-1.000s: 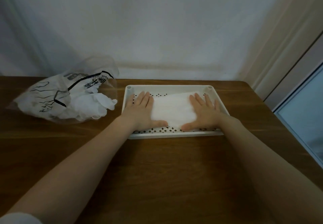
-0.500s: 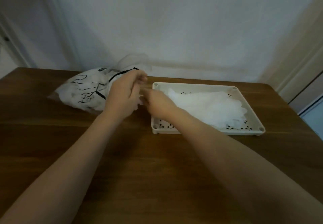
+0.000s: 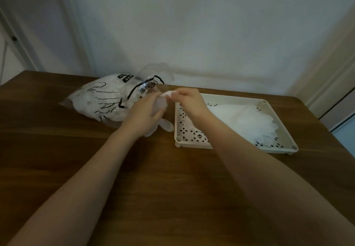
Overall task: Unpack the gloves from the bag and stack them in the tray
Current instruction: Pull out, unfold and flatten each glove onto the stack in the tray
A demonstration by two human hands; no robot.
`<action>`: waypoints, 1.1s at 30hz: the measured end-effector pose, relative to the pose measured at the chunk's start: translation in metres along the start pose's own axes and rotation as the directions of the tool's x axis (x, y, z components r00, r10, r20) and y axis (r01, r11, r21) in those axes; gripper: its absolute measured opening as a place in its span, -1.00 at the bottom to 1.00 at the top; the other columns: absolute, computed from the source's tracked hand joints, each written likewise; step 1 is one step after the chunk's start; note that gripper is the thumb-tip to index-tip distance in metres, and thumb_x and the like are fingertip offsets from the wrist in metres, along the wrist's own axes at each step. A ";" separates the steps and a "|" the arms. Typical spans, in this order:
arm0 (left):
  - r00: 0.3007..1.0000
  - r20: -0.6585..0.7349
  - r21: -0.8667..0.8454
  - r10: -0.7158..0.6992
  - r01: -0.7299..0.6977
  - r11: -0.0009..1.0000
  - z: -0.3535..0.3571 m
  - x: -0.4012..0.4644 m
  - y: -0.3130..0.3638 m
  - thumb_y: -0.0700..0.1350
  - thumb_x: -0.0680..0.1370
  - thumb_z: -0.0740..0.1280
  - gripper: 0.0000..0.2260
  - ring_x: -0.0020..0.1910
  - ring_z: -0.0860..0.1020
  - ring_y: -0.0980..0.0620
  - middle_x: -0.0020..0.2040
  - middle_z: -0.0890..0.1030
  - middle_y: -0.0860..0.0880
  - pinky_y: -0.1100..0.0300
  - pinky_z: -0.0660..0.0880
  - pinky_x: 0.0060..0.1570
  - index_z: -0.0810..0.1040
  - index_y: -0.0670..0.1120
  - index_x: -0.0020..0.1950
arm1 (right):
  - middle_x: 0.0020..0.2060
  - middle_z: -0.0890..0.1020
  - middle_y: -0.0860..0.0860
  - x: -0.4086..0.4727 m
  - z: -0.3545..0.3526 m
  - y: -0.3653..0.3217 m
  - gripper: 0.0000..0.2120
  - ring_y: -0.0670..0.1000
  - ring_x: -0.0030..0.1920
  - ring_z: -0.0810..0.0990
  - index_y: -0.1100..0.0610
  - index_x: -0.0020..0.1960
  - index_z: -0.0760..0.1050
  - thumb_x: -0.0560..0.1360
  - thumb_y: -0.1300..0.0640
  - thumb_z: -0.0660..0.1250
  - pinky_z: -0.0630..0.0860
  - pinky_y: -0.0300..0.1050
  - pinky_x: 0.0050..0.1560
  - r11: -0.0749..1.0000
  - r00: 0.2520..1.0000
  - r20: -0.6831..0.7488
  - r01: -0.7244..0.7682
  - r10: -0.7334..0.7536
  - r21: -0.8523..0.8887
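Between bag [image 3: 107, 99] and tray [image 3: 276, 119], both hands pinch one glove [image 3: 162, 109]: right hand [image 3: 189, 103] at its cuff, left hand [image 3: 146, 115] lower, fingers dangling tableward. Tray's stack [image 3: 247, 119] lies rightward, nearer the right hand.

A dark wooden table [image 3: 134, 178] carries everything, its far edge running along the wall. Toward the far left lies a clear plastic bag [image 3: 99, 99] stuffed with white gloves. Toward the far right, near the right edge, sits a cream perforated tray [image 3: 194, 145] holding a stack of gloves [image 3: 245, 119].
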State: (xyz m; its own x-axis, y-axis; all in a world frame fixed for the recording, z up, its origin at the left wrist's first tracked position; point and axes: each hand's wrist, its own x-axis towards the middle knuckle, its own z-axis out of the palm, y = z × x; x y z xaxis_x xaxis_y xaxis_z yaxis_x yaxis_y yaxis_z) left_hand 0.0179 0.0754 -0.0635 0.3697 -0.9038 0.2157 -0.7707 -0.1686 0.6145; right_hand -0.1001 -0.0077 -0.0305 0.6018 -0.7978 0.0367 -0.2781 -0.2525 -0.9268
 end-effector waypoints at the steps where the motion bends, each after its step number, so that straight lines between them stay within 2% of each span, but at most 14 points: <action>1: 0.999 -0.030 0.001 -0.020 0.020 1.000 0.000 0.001 0.001 -0.03 0.57 0.24 -0.59 0.25 0.43 0.01 0.32 0.44 -0.03 0.03 0.41 0.23 0.31 -0.04 0.41 | -0.13 0.63 0.18 0.000 -0.005 -0.003 -0.79 0.06 -0.13 0.53 0.27 -0.10 0.57 0.56 0.20 0.20 0.41 -0.14 -0.04 0.995 1.000 -0.013 -0.018 0.019 0.103; 3: 0.997 -0.049 0.012 -0.054 0.055 0.998 -0.001 0.002 0.003 -0.07 0.59 0.22 -0.68 0.06 0.51 -0.01 0.17 0.54 -0.07 0.05 0.49 0.07 0.39 -0.08 0.34 | -0.24 0.58 0.09 -0.001 -0.014 -0.010 -0.72 0.02 -0.14 0.52 0.20 -0.27 0.47 0.57 0.27 0.13 0.44 -0.08 0.02 0.933 0.999 -0.022 -0.031 0.041 0.357; 6: 0.998 -0.036 -0.010 -0.057 0.056 0.998 -0.007 0.001 0.009 -0.06 0.61 0.18 -0.78 -0.20 0.51 0.00 -0.08 0.57 -0.08 0.09 0.50 -0.16 0.49 -0.12 0.18 | -0.23 0.61 0.11 -0.002 -0.030 -0.013 -0.67 0.08 -0.14 0.56 0.19 -0.33 0.38 0.60 0.25 0.07 0.48 0.01 0.09 0.719 0.996 -0.002 -0.060 0.085 0.693; 9: 1.000 -0.005 -0.207 -0.022 0.021 0.978 -0.017 -0.001 0.028 -0.10 0.60 0.19 -0.85 -0.36 0.48 0.14 -0.15 0.55 -0.03 0.25 0.43 -0.40 0.48 -0.08 0.12 | -0.30 0.58 0.10 -0.003 -0.045 -0.008 -0.69 0.10 -0.20 0.58 0.16 -0.29 0.39 0.61 0.19 0.08 0.52 0.02 -0.01 0.595 0.989 -0.008 -0.084 0.151 0.800; 12: 0.986 0.165 -0.468 -0.012 0.089 0.879 -0.024 -0.002 0.051 -0.26 0.57 0.20 -0.89 -0.49 0.51 0.24 -0.06 0.56 -0.04 0.43 0.37 -0.51 0.46 -0.13 0.05 | -0.40 0.45 0.03 -0.004 -0.057 -0.003 -0.72 -0.01 -0.38 0.50 0.14 -0.28 0.37 0.61 0.18 0.13 0.47 -0.12 -0.22 0.620 0.975 -0.079 -0.067 0.205 0.782; 14: 0.959 0.282 -0.552 -0.023 0.182 0.814 -0.026 -0.001 0.063 -0.27 0.56 0.20 -0.89 -0.43 0.50 0.21 -0.14 0.54 -0.02 0.40 0.38 -0.47 0.50 -0.15 -0.09 | -0.42 0.44 0.00 -0.005 -0.067 0.001 -0.73 -0.07 -0.42 0.48 0.14 -0.27 0.38 0.60 0.15 0.21 0.46 -0.16 -0.24 0.653 0.977 -0.104 -0.043 0.185 0.756; 17: 0.952 0.298 -0.647 -0.076 0.260 0.717 -0.022 0.005 0.071 -0.23 0.55 0.18 -0.79 -0.27 0.42 0.06 -0.20 0.48 -0.03 0.25 0.34 -0.32 0.50 -0.11 -0.26 | -0.16 0.59 0.07 -0.012 -0.083 0.005 -0.90 0.00 -0.23 0.59 0.14 -0.02 0.45 0.50 0.21 0.36 0.53 -0.12 -0.17 0.861 0.991 -0.077 -0.057 0.111 0.506; 19: 0.957 0.268 -0.659 -0.111 0.266 0.703 -0.019 0.010 0.075 -0.20 0.56 0.16 -0.80 -0.22 0.39 0.03 -0.20 0.45 -0.03 0.18 0.34 -0.23 0.47 -0.12 -0.25 | 0.05 0.58 0.13 -0.019 -0.095 0.008 -0.66 0.05 -0.10 0.63 0.09 0.19 0.43 0.45 0.23 0.41 0.56 -0.12 -0.15 0.925 0.992 -0.018 -0.109 0.124 0.365; 21: 0.955 0.262 -0.669 -0.137 0.281 0.688 -0.015 0.013 0.078 -0.18 0.55 0.16 -0.84 -0.17 0.41 0.02 -0.19 0.46 -0.04 0.16 0.36 -0.17 0.48 -0.16 -0.18 | 0.05 0.60 0.13 -0.027 -0.106 0.009 -0.52 0.06 -0.11 0.66 0.09 0.32 0.36 0.45 0.23 0.40 0.60 -0.10 -0.15 0.942 0.990 0.058 -0.139 0.127 0.306; 23: 0.948 0.291 -0.740 -0.132 0.310 0.597 -0.010 0.013 0.083 -0.20 0.55 0.17 -0.88 -0.20 0.44 0.02 -0.20 0.47 -0.04 0.18 0.39 -0.23 0.46 -0.17 -0.13 | 0.02 0.62 0.11 -0.034 -0.118 0.014 -0.45 0.08 -0.08 0.67 0.07 0.38 0.31 0.44 0.25 0.39 0.61 -0.06 -0.12 0.957 0.981 0.158 -0.146 0.109 0.251; 26: 0.960 0.267 -0.845 -0.079 0.273 0.460 -0.006 0.013 0.088 -0.23 0.56 0.22 -0.88 -0.30 0.49 0.07 -0.27 0.52 0.00 0.25 0.45 -0.36 0.50 -0.12 -0.16 | 0.03 0.64 0.09 -0.042 -0.134 0.022 -0.44 0.12 0.03 0.65 -0.07 0.33 0.34 0.44 0.33 0.36 0.61 0.00 -0.05 0.963 0.959 0.280 -0.113 0.041 0.246; 29: 0.980 0.192 -0.924 -0.060 0.201 0.324 -0.003 0.015 0.095 -0.26 0.56 0.21 -0.87 -0.29 0.49 0.09 -0.28 0.52 0.01 0.26 0.46 -0.30 0.50 -0.11 -0.14 | -0.04 0.58 0.20 -0.046 -0.146 0.028 -0.63 0.20 -0.02 0.59 0.08 0.24 0.51 0.47 0.30 0.36 0.57 0.02 0.04 0.991 0.957 0.290 -0.067 0.032 0.113; 31: 0.985 0.153 -0.934 -0.078 0.170 0.313 -0.002 0.017 0.101 -0.27 0.57 0.18 -0.84 -0.30 0.48 0.11 -0.27 0.51 0.02 0.26 0.44 -0.29 0.51 -0.09 -0.11 | -0.11 0.58 0.12 -0.048 -0.152 0.029 -0.78 0.09 -0.12 0.57 0.16 0.14 0.56 0.51 0.20 0.34 0.54 -0.05 0.01 0.995 0.960 0.272 -0.087 0.072 0.044; 33: 0.985 0.140 -0.916 -0.097 0.166 0.364 0.001 0.018 0.109 -0.25 0.59 0.16 -0.81 -0.32 0.47 0.12 -0.25 0.50 0.03 0.28 0.44 -0.33 0.52 -0.06 -0.07 | -0.18 0.59 0.04 -0.049 -0.158 0.029 -0.78 0.01 -0.23 0.58 0.18 0.08 0.58 0.55 0.07 0.28 0.58 -0.12 -0.09 0.987 0.966 0.229 -0.140 0.119 0.076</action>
State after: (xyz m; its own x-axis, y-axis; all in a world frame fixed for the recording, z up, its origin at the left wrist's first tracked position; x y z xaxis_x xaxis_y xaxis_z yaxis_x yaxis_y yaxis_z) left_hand -0.0598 0.0403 0.0064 0.3663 -0.9293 0.0464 0.2563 0.1487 0.9551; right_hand -0.2560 -0.0624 -0.0002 0.7198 -0.6752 -0.1609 -0.3022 -0.0962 -0.9484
